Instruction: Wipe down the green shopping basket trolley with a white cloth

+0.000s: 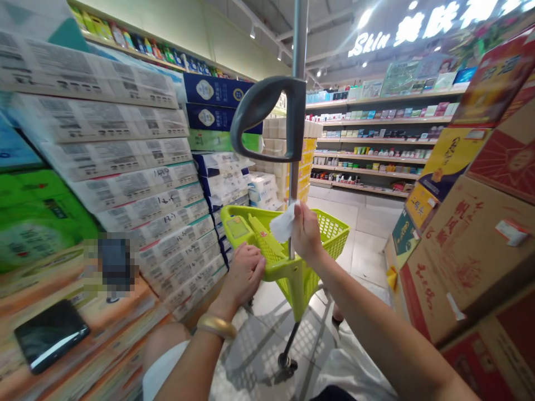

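A lime-green shopping cart on small wheels stands in front of me, with a metal pole rising from its near end and a grey loop handle on that pole. My left hand rests over the basket's near left rim, its fingers curled onto it. Closed around a white cloth or tissue, my right hand presses it against the lower pole, just above the basket. The right fingertips are partly hidden behind the pole and cloth.
Stacked paper packs rise on the left. A black phone lies on orange packs, near a blurred-out dark object. Cardboard cartons line the right side. Stocked shelves stand at the back, beyond the tiled floor.
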Available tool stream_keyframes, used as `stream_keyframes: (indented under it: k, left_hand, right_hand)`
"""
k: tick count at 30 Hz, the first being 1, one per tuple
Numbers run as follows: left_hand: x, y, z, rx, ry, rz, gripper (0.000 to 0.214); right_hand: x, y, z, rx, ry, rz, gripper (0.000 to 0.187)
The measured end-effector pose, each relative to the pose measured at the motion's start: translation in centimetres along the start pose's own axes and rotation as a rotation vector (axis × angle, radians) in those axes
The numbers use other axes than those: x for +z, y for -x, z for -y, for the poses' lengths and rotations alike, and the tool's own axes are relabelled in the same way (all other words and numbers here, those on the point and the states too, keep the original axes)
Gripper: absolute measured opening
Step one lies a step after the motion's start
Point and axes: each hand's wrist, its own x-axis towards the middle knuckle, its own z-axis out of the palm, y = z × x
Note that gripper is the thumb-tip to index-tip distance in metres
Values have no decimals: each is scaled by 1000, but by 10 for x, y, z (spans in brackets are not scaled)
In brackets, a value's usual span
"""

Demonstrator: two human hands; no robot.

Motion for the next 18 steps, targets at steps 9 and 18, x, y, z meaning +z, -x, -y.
stream_keyframes:
  k: [9, 18]
  left_hand:
    - [-4, 0, -3, -15, 5, 20, 44]
    - [-3, -1, -8, -21, 17, -8, 42]
  right_hand:
    - [10, -2, 10, 26, -14, -56, 53]
    - [-2, 109, -51, 4, 390, 76, 44]
